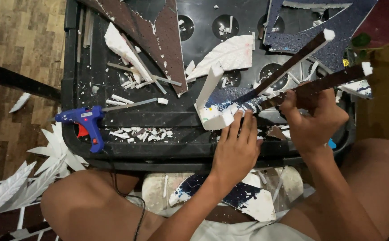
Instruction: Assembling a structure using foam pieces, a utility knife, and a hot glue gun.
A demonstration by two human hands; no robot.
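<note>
My left hand (237, 145) presses its fingertips on a white foam piece (214, 105) with a dark blue glittered face, at the front of a black plastic table (127, 149). My right hand (313, 118) grips a long dark brown foam strip (333, 80) that runs up to the right. A second brown strip (292, 60) lies just above it; both meet at the foam piece. A blue glue gun (85, 120) rests on the table's left front edge, apart from both hands.
White foam scraps and slivers (136, 133) litter the table. A brown-faced triangular foam sheet (158, 40) and a blue glittered cut-out sheet (319, 27) lie at the back. White foam feather shapes (11, 187) lie on the wooden floor at left. My knees flank the table.
</note>
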